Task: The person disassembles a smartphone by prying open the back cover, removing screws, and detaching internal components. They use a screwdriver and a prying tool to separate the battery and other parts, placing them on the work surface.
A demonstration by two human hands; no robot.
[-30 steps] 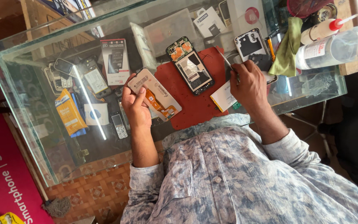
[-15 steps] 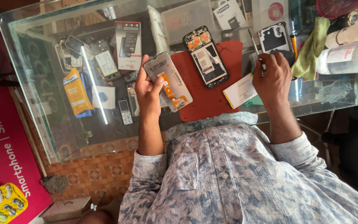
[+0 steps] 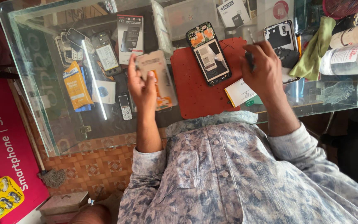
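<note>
My left hand (image 3: 142,85) holds a beige phone panel (image 3: 159,72) with orange parts, just left of a red work mat (image 3: 199,97) on the glass counter (image 3: 63,124). My right hand (image 3: 266,72) is raised over the mat's right edge and grips a thin dark tool (image 3: 250,45) that points away from me. An opened phone body (image 3: 209,54) with its insides showing lies on the mat between my hands. A white battery (image 3: 239,92) rests at the mat's right edge, below my right hand.
A white phone back frame (image 3: 279,35), a green cloth (image 3: 313,49) and clear bottles (image 3: 353,58) stand at the right. Boxes and small phones (image 3: 104,54) lie under the glass at the left. A pink signboard (image 3: 1,141) leans on the floor at the left.
My right hand has lifted off the battery area and now holds the tool higher over the counter. My left hand has turned the panel more upright. The view has moved closer.
</note>
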